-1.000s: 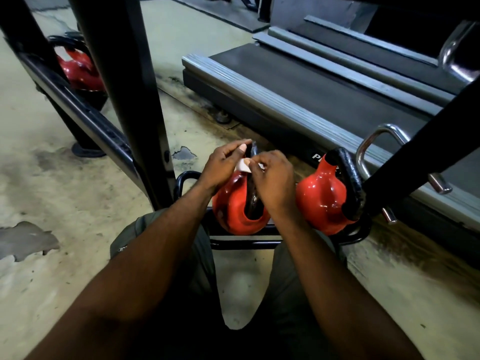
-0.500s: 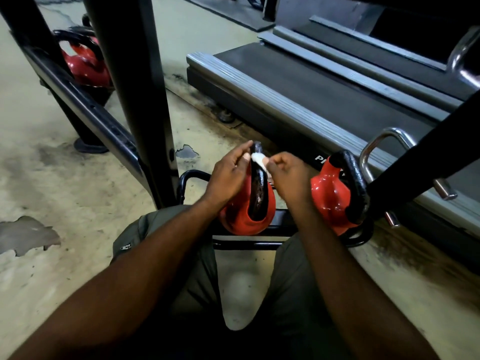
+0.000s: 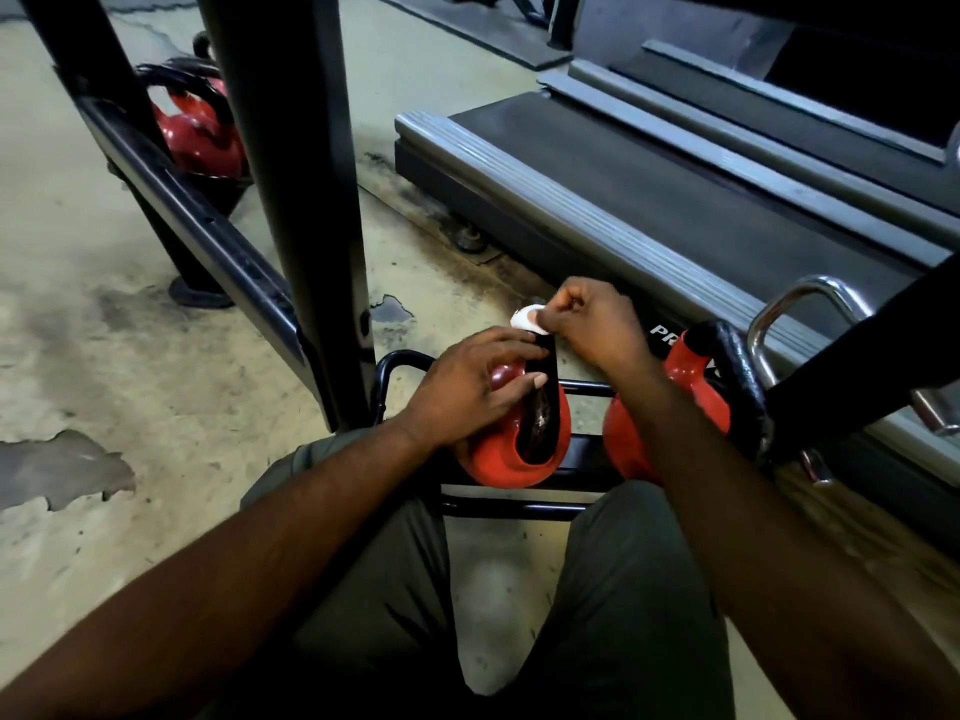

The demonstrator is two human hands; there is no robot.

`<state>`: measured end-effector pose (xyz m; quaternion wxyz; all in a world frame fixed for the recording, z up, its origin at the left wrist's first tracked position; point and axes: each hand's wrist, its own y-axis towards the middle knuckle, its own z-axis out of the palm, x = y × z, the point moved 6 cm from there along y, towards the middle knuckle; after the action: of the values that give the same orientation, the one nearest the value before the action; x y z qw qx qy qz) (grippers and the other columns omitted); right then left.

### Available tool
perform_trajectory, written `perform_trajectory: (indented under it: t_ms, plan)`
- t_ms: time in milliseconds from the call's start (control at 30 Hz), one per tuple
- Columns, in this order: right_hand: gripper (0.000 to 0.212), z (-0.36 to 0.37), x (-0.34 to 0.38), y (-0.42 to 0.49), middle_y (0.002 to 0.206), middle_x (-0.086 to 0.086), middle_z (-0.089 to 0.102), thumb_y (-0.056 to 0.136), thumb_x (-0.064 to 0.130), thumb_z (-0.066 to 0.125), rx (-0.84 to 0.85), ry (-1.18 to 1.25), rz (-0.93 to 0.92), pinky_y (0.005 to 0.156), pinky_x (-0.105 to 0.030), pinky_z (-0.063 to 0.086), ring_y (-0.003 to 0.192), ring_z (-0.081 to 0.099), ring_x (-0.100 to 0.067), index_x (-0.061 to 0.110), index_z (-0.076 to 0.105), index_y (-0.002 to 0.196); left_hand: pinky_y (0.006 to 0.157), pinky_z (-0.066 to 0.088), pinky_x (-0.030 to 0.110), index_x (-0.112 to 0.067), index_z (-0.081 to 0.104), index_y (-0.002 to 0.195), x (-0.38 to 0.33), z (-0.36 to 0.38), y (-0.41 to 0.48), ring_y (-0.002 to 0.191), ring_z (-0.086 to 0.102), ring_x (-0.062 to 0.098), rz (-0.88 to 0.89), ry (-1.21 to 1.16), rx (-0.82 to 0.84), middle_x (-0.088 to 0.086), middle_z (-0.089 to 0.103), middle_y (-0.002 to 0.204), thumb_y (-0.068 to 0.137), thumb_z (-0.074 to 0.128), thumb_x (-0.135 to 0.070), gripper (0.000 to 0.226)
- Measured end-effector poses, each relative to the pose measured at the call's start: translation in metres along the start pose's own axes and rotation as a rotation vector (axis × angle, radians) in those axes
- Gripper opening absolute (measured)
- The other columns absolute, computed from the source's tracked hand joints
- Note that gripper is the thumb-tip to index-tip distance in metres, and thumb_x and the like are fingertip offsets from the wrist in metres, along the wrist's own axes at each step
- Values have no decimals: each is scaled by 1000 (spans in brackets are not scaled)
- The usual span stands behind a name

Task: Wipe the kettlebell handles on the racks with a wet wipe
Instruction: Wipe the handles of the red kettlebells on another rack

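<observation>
In the head view, the person crouched at a low black rack (image 3: 519,509) that carried two red kettlebells side by side. The near-centre kettlebell (image 3: 498,459) stood with its black handle (image 3: 546,407) edge-on to the camera.

The left hand (image 3: 467,387) lay on the left side of that kettlebell's red body. Its fingers were fairly straight and spread, and the fingertips and thumb touched the handle's left face without wrapping round it. The right hand (image 3: 592,324) was clamped on a small white wet wipe (image 3: 524,318), pinching it between thumb and curled fingers. The wipe sat at the far top end of the handle, just beyond the left fingertips. Whether it pressed on the metal could not be told.

The second kettlebell (image 3: 696,392) stood just to the right, partly behind the right forearm. Its black grip (image 3: 737,376) was close to a chrome loop (image 3: 810,293).

Beyond the rack ran a treadmill (image 3: 623,200) with a grey ribbed side rail. On its dark edge only the white letters "PR" (image 3: 662,332) could be read, since the right wrist covered the rest. No other writing was legible.

A thick black upright post (image 3: 291,200) rose at the left. Behind it, far left, a third red kettlebell (image 3: 195,132) sat on another rack. The concrete floor (image 3: 104,356) was stained, with peeled grey patches.
</observation>
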<state>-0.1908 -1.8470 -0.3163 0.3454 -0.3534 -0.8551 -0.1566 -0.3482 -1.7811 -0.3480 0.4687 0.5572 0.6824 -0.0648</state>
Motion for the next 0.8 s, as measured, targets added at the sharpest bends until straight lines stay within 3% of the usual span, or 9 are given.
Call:
perform_trajectory:
  t_ms: [67,133,233,300,367,500,633,800]
  plan:
    - [16,2,12,16,65,7,63,79,27,80,-33,-30,-20,56,-24,43,56,54,-5,18,67,75,100,50,34,-26,72,115,6,-7,8,119,57,0,-36,-41,-53,-11,62,130,87,72,-39,31]
    - [13,5,19,44,67,6,64,81,27,78,-14,-60,34,61,-24,46,59,56,-7,18,70,79,100,49,33,-28,72,115,10,-8,15,119,56,-2,-80,-49,-77,-12,61,131,85,73,-41,33]
    - [15,12,28,64,81,-3,69,85,28,75,203,-277,102,72,-32,52,74,64,-17,14,72,91,101,49,33,-28,71,118,8,-1,14,121,55,0,-76,-32,-41,-11,60,134,84,72,-45,38]
    - [20,17,43,61,90,-2,69,85,32,74,310,-588,6,77,-34,54,85,66,-18,16,72,97,101,50,35,-29,71,119,4,3,9,122,57,3,-52,-18,-23,-10,58,137,84,70,-50,40]
    - [21,30,62,60,88,1,65,83,31,73,309,-834,-143,70,-34,52,83,63,-17,18,69,99,99,51,36,-32,70,119,4,1,8,122,57,5,-52,3,-17,-10,56,139,85,68,-51,39]
    - [20,68,78,65,92,-1,63,86,23,69,361,-1074,-234,74,-36,57,83,64,-19,15,64,103,102,49,34,-37,68,120,13,-4,9,124,54,2,-72,51,-17,-13,54,142,86,68,-53,38]
    - [22,47,56,89,88,-3,66,85,29,72,473,-775,50,64,-31,52,76,64,-18,11,68,98,100,51,36,-39,68,120,14,2,8,124,55,0,-64,10,7,-14,54,142,85,68,-54,39]
    - [14,35,2,82,72,-6,62,94,18,58,391,-40,391,40,-18,44,45,58,-10,7,68,98,100,51,36,-36,71,116,19,-6,8,122,56,-1,-76,10,-28,-15,56,139,82,68,-55,40]
